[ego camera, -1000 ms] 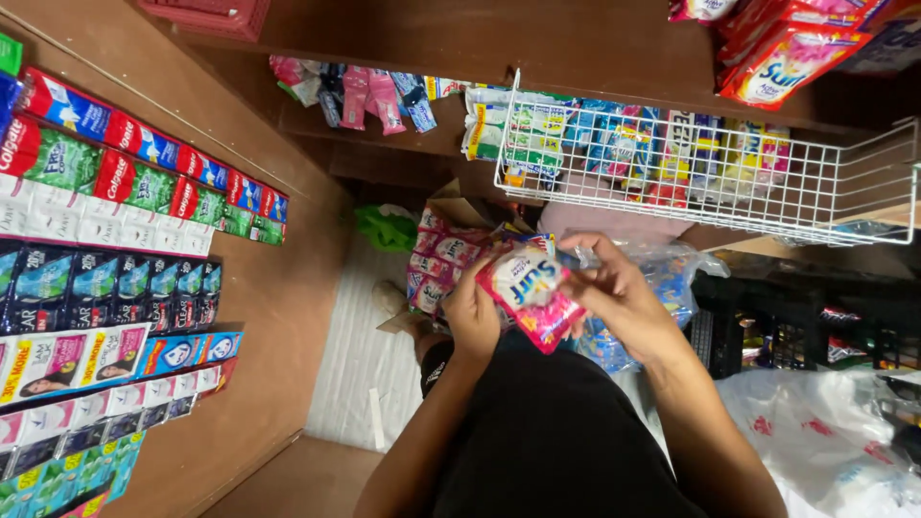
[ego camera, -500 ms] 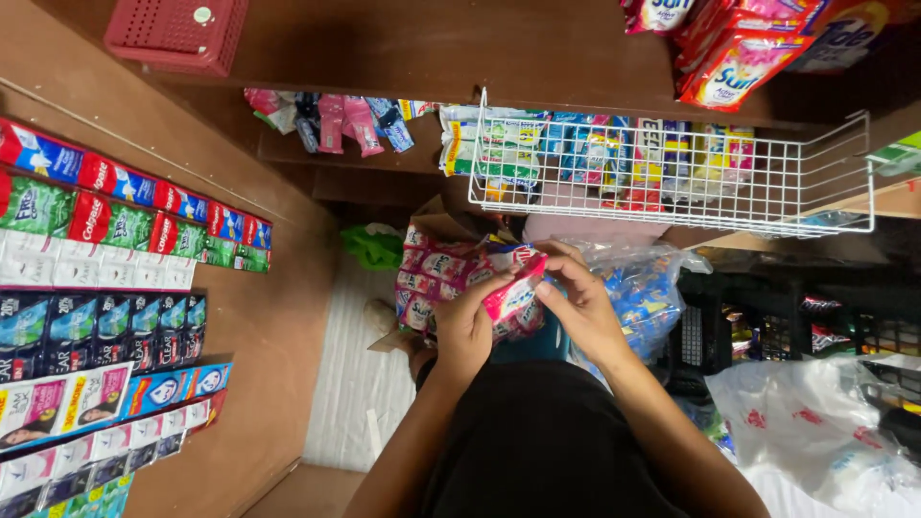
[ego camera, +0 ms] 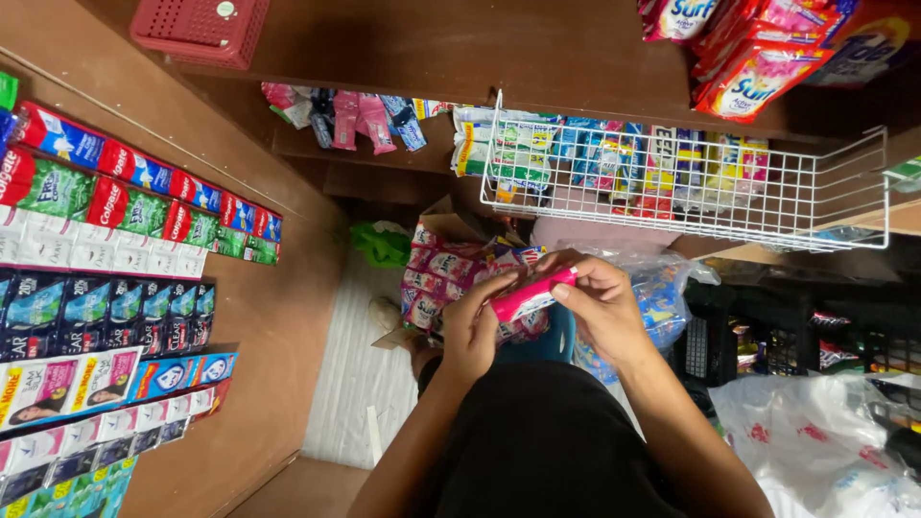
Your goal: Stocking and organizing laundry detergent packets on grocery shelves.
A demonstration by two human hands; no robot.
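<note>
Head view, looking down at my lap. My left hand (ego camera: 472,331) and right hand (ego camera: 602,309) both pinch a pink sachet pack (ego camera: 531,294) between them, left fingers clamped on its lower left end, right thumb and fingers closed on its upper right end. The pack sits tilted, seen edge-on, right over the open cardboard box (ego camera: 443,230), which holds more pink sachets (ego camera: 443,276). A clear plastic bag (ego camera: 662,288) with blue packets lies just beside my right hand, touching the box's right side as far as I can tell. A green bag (ego camera: 382,244) sits at the box's left edge.

A white wire basket (ego camera: 691,182), full of mixed sachets, hangs off the wooden shelf (ego camera: 460,48) just beyond the box. A red plastic basket (ego camera: 200,27) sits at the shelf's left end, red detergent packs (ego camera: 767,58) at its right end. Toothpaste and shampoo sachet strips (ego camera: 106,249) hang in rows on the wooden wall on the left. White plastic bags (ego camera: 825,441) are in the lower right corner.
</note>
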